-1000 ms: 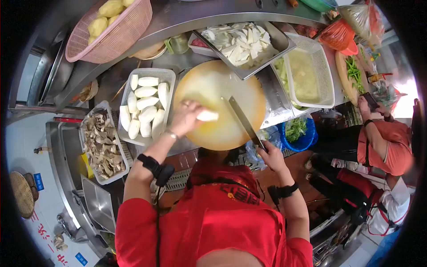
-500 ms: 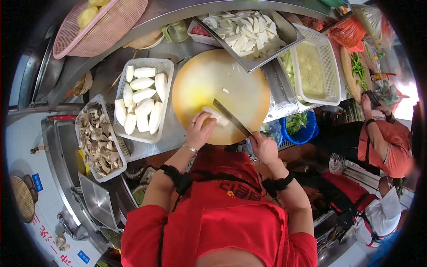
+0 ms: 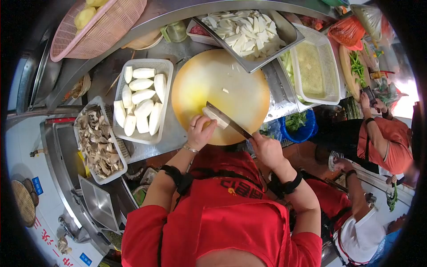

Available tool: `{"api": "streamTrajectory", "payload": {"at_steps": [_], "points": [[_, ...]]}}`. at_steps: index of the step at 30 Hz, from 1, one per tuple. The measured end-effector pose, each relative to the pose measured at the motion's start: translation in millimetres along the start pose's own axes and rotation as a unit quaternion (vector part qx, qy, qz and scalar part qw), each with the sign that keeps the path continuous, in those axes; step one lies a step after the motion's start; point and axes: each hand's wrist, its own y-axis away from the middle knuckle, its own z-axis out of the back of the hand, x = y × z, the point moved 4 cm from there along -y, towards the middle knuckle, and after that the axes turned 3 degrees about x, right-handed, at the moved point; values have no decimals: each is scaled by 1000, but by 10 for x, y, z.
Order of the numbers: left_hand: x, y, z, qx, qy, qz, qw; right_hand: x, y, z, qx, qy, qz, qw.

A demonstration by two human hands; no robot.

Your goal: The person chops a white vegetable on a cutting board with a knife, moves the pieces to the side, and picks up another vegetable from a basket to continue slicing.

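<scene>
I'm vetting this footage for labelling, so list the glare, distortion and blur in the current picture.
Head view, glare: a blown-out white patch at the right; head view, distortion: the steel shelf edge bows and the picture's corners go black; head view, blur: the knife, pale piece, left hand and right hand look fairly sharp.

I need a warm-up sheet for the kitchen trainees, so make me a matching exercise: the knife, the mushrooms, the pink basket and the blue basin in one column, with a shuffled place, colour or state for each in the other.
Column one
1. Knife
2. Mushrooms
3. Pink basket
4. Blue basin

Column two
A. Has leafy greens in it
B. Grey-brown in colour
C. Gripped in the person's right hand
D. Has yellow potatoes in it

Right pairs: 1-C, 2-B, 3-D, 4-A
</scene>
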Motion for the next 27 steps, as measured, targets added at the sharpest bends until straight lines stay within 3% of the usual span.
{"api": "streamTrajectory", "payload": {"at_steps": [9, 13, 17, 22, 25, 27], "points": [[17, -28, 20, -11, 17, -12, 1000, 62, -193, -34, 100, 68, -16, 993], [7, -25, 45, -11, 14, -13, 1000, 56, -306, -286, 103, 74, -6, 992], [9, 10, 39, 7, 16, -35, 999, 84, -371, -789, 51, 92, 15, 994], [-14, -53, 44, 18, 9, -45, 999, 69, -362, -598, 42, 92, 8, 995], [-60, -197, 62, 3, -8, -8, 1000, -192, -315, -431, -11, 91, 42, 995], [-100, -393, 59, 73, -23, 39, 996, -393, -371, -388, 12, 105, -70, 992]]}}
